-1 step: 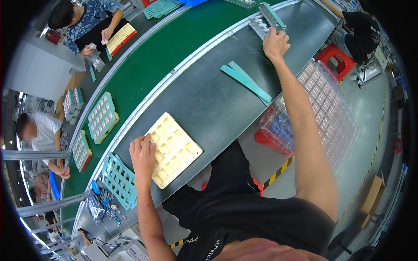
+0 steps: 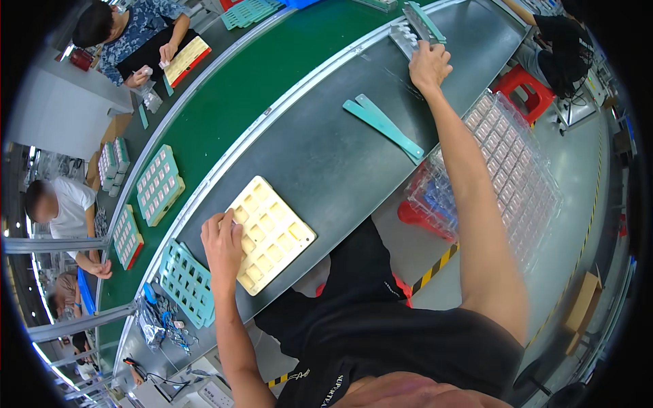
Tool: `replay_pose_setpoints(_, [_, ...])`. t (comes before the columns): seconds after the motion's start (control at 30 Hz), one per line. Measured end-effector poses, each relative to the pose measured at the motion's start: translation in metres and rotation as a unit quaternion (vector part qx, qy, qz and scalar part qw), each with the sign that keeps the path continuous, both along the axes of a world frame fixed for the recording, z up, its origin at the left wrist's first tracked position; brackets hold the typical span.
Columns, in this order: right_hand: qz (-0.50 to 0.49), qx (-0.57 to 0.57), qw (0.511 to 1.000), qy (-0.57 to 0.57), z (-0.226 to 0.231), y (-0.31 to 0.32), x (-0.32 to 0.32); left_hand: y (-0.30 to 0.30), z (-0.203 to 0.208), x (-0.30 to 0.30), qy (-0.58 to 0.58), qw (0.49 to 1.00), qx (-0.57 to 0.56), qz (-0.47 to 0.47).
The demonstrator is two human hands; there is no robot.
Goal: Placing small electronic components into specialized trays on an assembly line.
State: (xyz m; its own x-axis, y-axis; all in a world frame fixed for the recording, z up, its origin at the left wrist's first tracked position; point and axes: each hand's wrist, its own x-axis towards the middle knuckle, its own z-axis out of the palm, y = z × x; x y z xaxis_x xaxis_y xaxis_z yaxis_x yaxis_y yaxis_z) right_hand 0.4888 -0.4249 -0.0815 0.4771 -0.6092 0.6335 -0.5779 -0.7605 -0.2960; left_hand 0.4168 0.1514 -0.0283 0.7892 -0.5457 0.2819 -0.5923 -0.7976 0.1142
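Observation:
My left hand (image 2: 222,246) is closed at the left edge of a cream pocketed tray (image 2: 280,255), its fingers bent over the rim. The pockets I can see in this tray hold nothing. Far to the right, my right hand (image 2: 430,66) reaches into a shallow clear tray (image 2: 401,42) with small white parts. Its fingers are bent together among those parts; whatever is between the fingertips is hidden. Just beyond lies a grey-green channel-shaped bar (image 2: 425,24). Two flat teal strips (image 2: 384,128) lie crossed between my hands.
Teal lattice plates (image 2: 185,282) and a tangle of cables (image 2: 166,316) are left of my left forearm. Filled trays (image 2: 160,185) sit on the green belt (image 2: 252,75). Stacked clear blister trays (image 2: 507,177) stand beyond the table's right edge. Co-workers sit across the belt.
My right hand has shifted very slightly at the clear tray, and the white parts there look a little rearranged. The left hand and the cream tray stay put.

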Motion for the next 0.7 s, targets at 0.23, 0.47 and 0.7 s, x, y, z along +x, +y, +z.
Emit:
replay_pose_setpoints(0.23, [-0.036,-0.014,0.999,0.012,-0.009,-0.017,0.009,-0.001,-0.001,-0.010,0.039,0.998,-0.024,0.047])
replay_pose_setpoints(0.47, [-0.026,0.025,0.998,-0.051,-0.015,-0.027,0.013,0.006,-0.006,-0.013,0.034,0.996,-0.032,0.069])
replay_pose_setpoints(0.7, [-0.036,-0.014,0.999,-0.037,-0.022,-0.050,0.038,0.003,-0.011,-0.010,0.027,0.995,-0.049,0.079])
